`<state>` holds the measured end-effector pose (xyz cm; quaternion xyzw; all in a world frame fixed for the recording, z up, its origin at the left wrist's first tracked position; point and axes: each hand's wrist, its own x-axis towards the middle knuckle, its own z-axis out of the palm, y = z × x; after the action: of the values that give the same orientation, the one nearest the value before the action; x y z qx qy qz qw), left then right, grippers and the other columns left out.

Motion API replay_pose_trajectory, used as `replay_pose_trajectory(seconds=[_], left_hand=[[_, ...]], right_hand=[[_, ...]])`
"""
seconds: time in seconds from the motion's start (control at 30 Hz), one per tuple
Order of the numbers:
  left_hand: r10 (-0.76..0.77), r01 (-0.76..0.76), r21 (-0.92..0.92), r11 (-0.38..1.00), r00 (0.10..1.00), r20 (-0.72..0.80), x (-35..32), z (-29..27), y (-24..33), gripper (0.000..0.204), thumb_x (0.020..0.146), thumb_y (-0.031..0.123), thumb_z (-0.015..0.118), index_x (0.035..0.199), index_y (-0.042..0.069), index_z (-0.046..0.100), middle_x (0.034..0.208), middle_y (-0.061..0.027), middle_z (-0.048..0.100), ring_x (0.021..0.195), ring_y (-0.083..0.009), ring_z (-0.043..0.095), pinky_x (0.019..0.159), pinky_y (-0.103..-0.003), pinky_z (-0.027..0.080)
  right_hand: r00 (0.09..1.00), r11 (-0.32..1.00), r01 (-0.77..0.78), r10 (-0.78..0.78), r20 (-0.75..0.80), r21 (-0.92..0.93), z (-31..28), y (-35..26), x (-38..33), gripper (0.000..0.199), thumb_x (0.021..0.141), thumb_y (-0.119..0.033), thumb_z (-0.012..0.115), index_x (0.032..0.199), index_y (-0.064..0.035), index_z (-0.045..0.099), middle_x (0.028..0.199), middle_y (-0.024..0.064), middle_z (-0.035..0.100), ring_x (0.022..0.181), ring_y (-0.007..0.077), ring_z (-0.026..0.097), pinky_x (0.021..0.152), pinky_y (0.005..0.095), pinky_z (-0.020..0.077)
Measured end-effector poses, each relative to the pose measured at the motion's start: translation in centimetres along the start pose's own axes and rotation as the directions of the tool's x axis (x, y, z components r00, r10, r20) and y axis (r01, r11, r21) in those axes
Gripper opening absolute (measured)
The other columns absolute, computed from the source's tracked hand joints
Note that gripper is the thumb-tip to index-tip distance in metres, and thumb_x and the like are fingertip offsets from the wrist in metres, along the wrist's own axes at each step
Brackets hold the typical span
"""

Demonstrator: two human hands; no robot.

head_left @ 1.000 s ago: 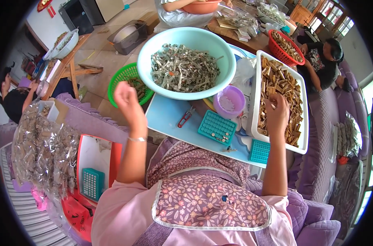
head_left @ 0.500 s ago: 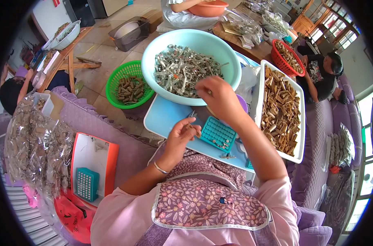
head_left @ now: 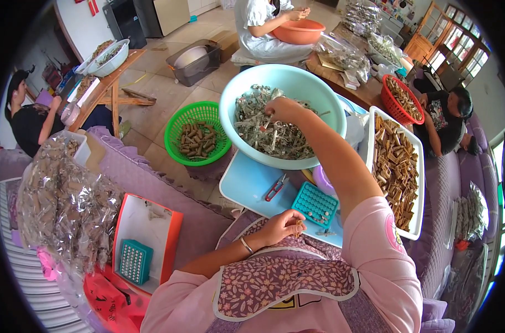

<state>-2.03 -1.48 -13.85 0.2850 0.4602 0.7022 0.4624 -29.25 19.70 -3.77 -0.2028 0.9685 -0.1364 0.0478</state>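
Note:
My left hand [head_left: 283, 228] is closed on a small golden-brown piece [head_left: 299, 226], held low in front of the apron. My right hand [head_left: 286, 109] reaches into a large light-blue basin [head_left: 228, 114]. Its fingers are bent down against a heap of silvery, glossy small pieces [head_left: 274, 139], and their tips are partly hidden. Between the hands, a turquoise tray with round holes [head_left: 315, 203] holds several small pale round bits at its near end. Beside it on the blue table [head_left: 247, 180] lie red-handled snips [head_left: 276, 187].
At right stands a white tray [head_left: 420, 191] of golden-brown pieces; at left, a green basket [head_left: 174, 154] of brown rolls. An orange-edged box [head_left: 173, 238] holds another turquoise block [head_left: 136, 261]. Clear bags [head_left: 69, 205] lie far left. Other people sit left, ahead and right.
My right hand has gone from above the basin's near side down into the silvery heap. My left hand has drawn back toward the apron, uncovering the red snips. The view has shifted.

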Motion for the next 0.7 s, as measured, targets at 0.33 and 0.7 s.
replay_pose_trajectory(seconds=[0.33, 0.7], left_hand=[[-0.049, 0.048, -0.037, 0.998, 0.998, -0.032, -0.1, -0.8, 0.5, 0.025, 0.097, 0.015, 0.055, 0.116, 0.003, 0.045, 0.103, -0.0122, 0.064, 0.078, -0.0117, 0.059, 0.067, -0.025, 0.05], [0.225, -0.233, -0.006, 0.972, 0.944, -0.241, 0.2, 0.9, 5.4, 0.025, 0.094, 0.012, 0.058, 0.116, 0.004, 0.048, 0.101, -0.0099, 0.064, 0.086, -0.0153, 0.062, 0.075, -0.028, 0.05]], right_hand=[[0.833, 0.515, 0.099, 0.426, -0.354, 0.851, -8.2, -3.7, -10.4, 0.01, 0.087, -0.007, 0.065, 0.093, 0.0008, 0.062, 0.085, 0.0041, 0.065, 0.075, 0.0145, 0.061, 0.07, 0.0254, 0.0503], [0.784, 0.056, 0.422, 0.479, -0.395, 0.905, -6.4, -4.1, -19.3, 0.017, 0.088, 0.0, 0.061, 0.105, 0.0008, 0.063, 0.101, 0.0078, 0.066, 0.094, 0.0148, 0.063, 0.087, 0.0239, 0.0504]])
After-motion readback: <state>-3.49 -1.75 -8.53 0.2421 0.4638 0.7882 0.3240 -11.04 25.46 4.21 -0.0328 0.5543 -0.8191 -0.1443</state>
